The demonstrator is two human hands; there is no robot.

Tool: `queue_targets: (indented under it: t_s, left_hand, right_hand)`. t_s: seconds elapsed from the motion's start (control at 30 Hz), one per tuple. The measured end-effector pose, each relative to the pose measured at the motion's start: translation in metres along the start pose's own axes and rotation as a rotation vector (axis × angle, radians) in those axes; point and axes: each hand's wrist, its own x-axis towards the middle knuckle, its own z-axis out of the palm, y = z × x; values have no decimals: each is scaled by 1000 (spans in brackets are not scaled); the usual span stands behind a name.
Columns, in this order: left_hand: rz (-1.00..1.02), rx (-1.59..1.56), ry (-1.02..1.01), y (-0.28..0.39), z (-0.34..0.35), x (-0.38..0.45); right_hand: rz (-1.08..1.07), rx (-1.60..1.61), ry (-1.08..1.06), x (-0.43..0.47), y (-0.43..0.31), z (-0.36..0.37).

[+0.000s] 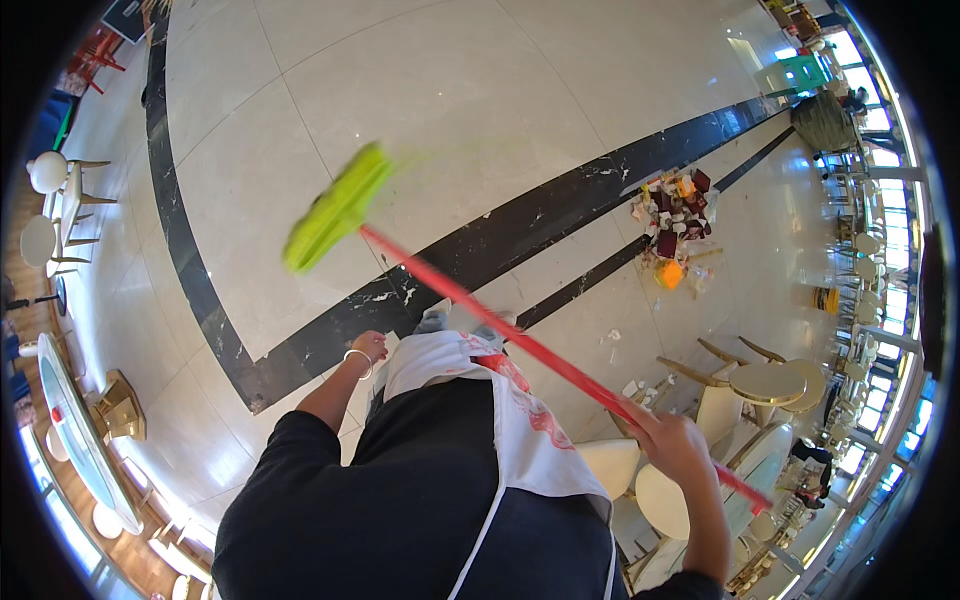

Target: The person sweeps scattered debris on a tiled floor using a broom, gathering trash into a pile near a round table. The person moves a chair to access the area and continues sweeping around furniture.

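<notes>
My right hand [671, 442] is closed around the red pole [480, 311] of a broom, near its upper end. The pole slants across my body to a lime-green broom head [337, 208], which is blurred over the pale tiles ahead of me to the left. At my left side, my left hand [370, 346] has its fingers curled, with nothing plainly in them; a white bracelet circles that wrist. Ahead to the right, a litter pile [675, 217] of dark red boxes, crumpled white paper and orange pieces lies on the floor beside a black marble strip [525, 217].
White scraps [613, 334] are scattered nearer on the right, by chairs [731, 390] and a round table [757, 457]. A yellow bucket [825, 299] stands farther right. A large dark bag [821, 120] is beyond the pile. Another round table [86, 431] and a wooden stand [120, 409] are left.
</notes>
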Motion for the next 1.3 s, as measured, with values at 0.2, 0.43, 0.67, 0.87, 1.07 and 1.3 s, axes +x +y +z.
queue_targets:
  t_s: [0.2,0.43,0.67,0.87,1.07,1.3]
  left_hand:
    - [121,179,17,4,24,-17]
    - [-26,51,18,-40,36,-4]
    - [394,583,3,-87,38,45]
    - [401,612,8,4,30,18]
    - [465,415,-132,-22,40,87]
    - [432,744,-173,55,7,129]
  right_hand:
    - [-200,-106,-106,54,-19,3]
    - [277,213,-140,-49,63,31]
    - [695,429,174,-111,132,88]
    - [1107,847,187,-130,148,182]
    - [1193,1447,191,-124,47,331]
    - [1305,1461,189,-90,-89,354]
